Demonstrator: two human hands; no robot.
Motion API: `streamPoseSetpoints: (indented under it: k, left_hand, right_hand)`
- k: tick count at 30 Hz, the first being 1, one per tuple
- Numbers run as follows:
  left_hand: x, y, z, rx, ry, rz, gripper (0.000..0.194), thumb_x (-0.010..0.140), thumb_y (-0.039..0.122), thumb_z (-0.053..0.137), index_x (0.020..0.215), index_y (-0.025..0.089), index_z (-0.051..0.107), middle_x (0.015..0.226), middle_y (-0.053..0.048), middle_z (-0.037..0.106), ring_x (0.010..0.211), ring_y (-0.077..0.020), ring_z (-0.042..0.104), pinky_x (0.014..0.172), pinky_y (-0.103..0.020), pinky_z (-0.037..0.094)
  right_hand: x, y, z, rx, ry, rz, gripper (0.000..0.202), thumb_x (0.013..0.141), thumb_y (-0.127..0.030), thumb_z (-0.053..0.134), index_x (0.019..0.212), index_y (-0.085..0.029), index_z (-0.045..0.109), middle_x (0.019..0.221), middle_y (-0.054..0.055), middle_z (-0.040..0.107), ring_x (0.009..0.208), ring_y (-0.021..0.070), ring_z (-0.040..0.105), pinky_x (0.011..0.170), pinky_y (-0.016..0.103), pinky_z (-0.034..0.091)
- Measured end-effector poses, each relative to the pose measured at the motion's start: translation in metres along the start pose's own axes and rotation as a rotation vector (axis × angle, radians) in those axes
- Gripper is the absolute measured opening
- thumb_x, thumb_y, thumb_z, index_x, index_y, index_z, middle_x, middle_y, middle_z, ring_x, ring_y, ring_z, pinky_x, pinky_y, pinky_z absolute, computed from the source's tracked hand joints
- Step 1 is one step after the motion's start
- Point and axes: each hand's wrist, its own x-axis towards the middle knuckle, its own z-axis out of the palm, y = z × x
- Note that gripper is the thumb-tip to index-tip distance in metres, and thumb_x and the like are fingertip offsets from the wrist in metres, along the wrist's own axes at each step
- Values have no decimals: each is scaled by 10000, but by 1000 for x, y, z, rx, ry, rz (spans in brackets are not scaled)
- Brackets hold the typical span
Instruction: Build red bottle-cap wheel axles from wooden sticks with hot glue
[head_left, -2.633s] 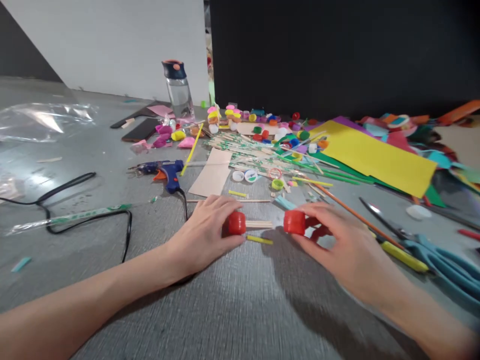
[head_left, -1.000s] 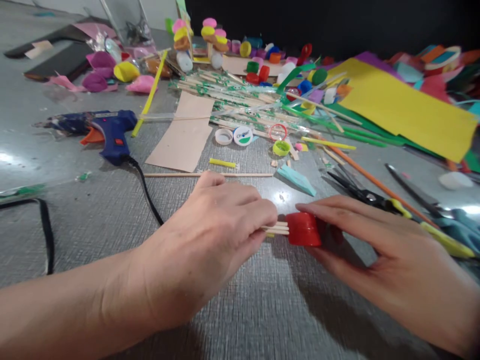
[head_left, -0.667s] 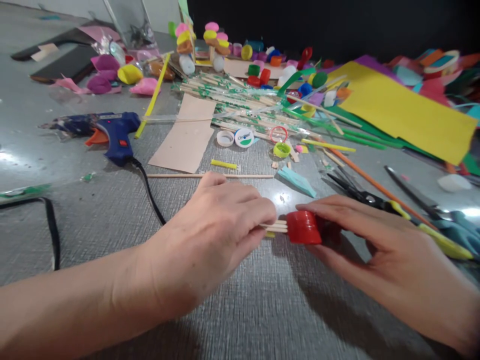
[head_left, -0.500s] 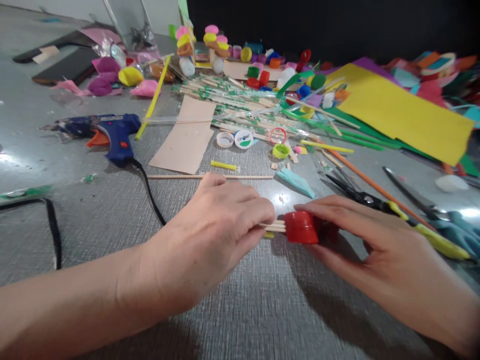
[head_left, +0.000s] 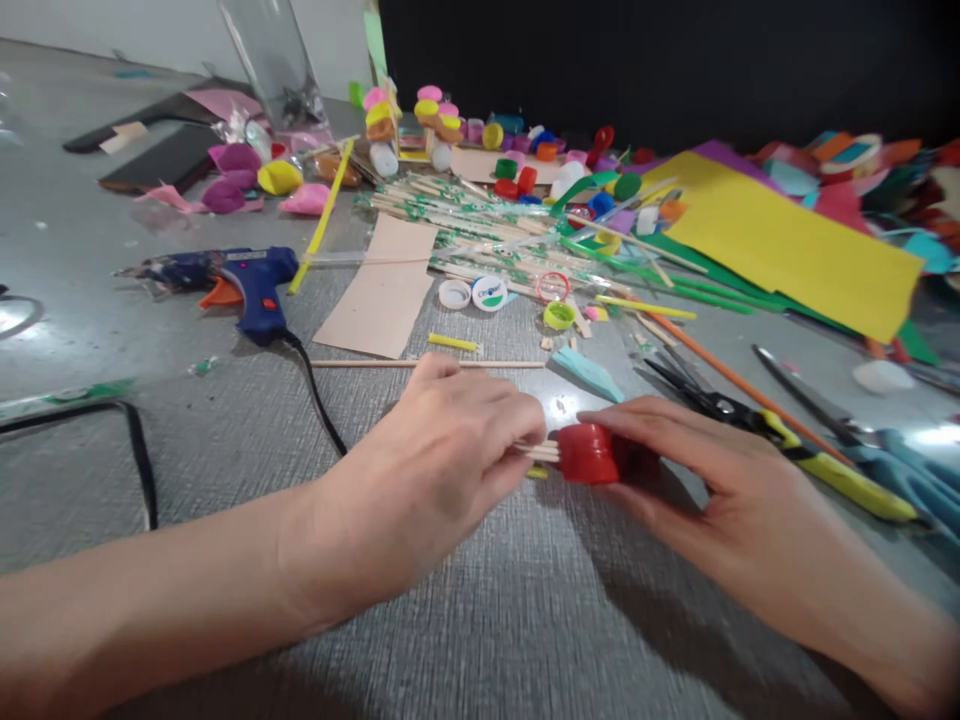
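My left hand [head_left: 450,450] is closed round a small bundle of thin wooden sticks [head_left: 544,452], whose ends stick out to the right past my fingertips. Those ends meet the side of a red bottle cap [head_left: 589,454]. Whether they are stuck to it I cannot tell. My right hand [head_left: 720,480] grips the cap between thumb above and below fingers, and another red part behind it is mostly hidden by the hand. A short yellow piece [head_left: 536,473] lies under the sticks. Beyond my left hand, a single wooden stick [head_left: 360,364] lies flat on the grey table.
On the left lies a blue hot glue gun [head_left: 259,285] with its black cord [head_left: 319,395] running toward my left forearm. Scissors [head_left: 720,405] and a yellow-handled cutter [head_left: 855,485] lie right. Behind are wrapped sticks [head_left: 465,215], bottle caps [head_left: 489,293] and yellow sheet [head_left: 810,250].
The view has shifted slightly, so the table things sit a little lower. Both hands keep their hold on the sticks and the red cap, with no clear change between them.
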Motion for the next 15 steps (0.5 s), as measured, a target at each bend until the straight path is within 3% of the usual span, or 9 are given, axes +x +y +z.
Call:
streamPoseSetpoints:
  k: [1,3,5,7,10,15]
  left_hand:
    - [-1,0,-3,28,0,9,65,950,181,672,987,181,618,963,2,692,936,-192,628,894,-373,371]
    - [-2,-2,-14,126,-36,12,279,888,310,760,1080,185,602,1089,-44,685,1042,-254,619,909,-399,377]
    - [-5,-6,-31,257,-125,-35,390,810,425,818,1041,200,599,1054,-56,680,994,-289,615,847,-401,388]
    - [-7,-11,-47,303,-218,-96,371,797,476,815,953,232,583,936,-22,674,856,-257,609,722,-356,372]
    - [-8,-19,-61,232,-350,-158,231,922,422,692,872,245,553,828,19,649,740,-193,599,637,-315,344]
    - [-6,-20,-55,174,-376,-196,161,945,341,663,873,244,557,838,30,657,740,-165,597,630,-291,337]
  right_hand:
    - [0,0,0,-1,4,-5,236,995,-356,616,1214,-274,647,1184,16,673,1052,202,649,884,335,536]
    - [0,1,1,-3,10,-12,238,993,-358,621,1216,-277,647,1181,20,675,1037,205,655,873,337,539]
    - [1,1,1,3,10,-10,225,991,-350,623,1203,-280,652,1159,22,681,1003,210,662,841,339,542]
    - [1,1,0,27,6,-3,195,990,-351,620,1169,-283,658,1120,20,685,962,213,663,802,341,541]
    - [0,1,-1,40,2,1,177,994,-354,604,1147,-281,652,1113,19,679,960,214,655,804,350,530]
    - [1,3,0,9,9,-14,188,1003,-346,596,1175,-283,642,1122,4,667,981,194,639,821,336,511]
